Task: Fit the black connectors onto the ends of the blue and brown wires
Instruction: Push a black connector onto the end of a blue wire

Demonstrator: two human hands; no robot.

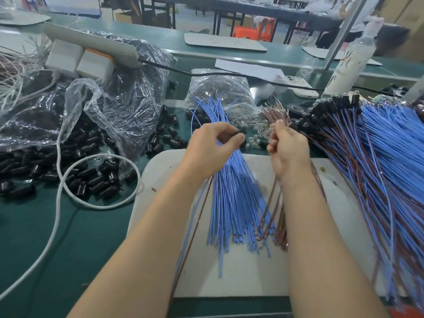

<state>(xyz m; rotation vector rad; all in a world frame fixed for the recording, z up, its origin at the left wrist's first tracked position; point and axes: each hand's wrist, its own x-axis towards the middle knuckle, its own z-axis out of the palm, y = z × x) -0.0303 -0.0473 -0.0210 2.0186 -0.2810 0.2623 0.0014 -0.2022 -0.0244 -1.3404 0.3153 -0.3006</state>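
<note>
Head view: the left hand (213,145) grips thin blue wires (231,203) above the green worktop (91,237), seemingly pinching a small black plastic connector (238,132). The right hand (288,149) curls round thin brown wires (273,210). This looks like the fitting stage; next, align a wire end with it.

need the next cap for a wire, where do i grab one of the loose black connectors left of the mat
Pinch a black connector at the pile's near edge across its round body, coming from above: those lie on their sides on the green table, a little apart, so both flanks are free.
</note>
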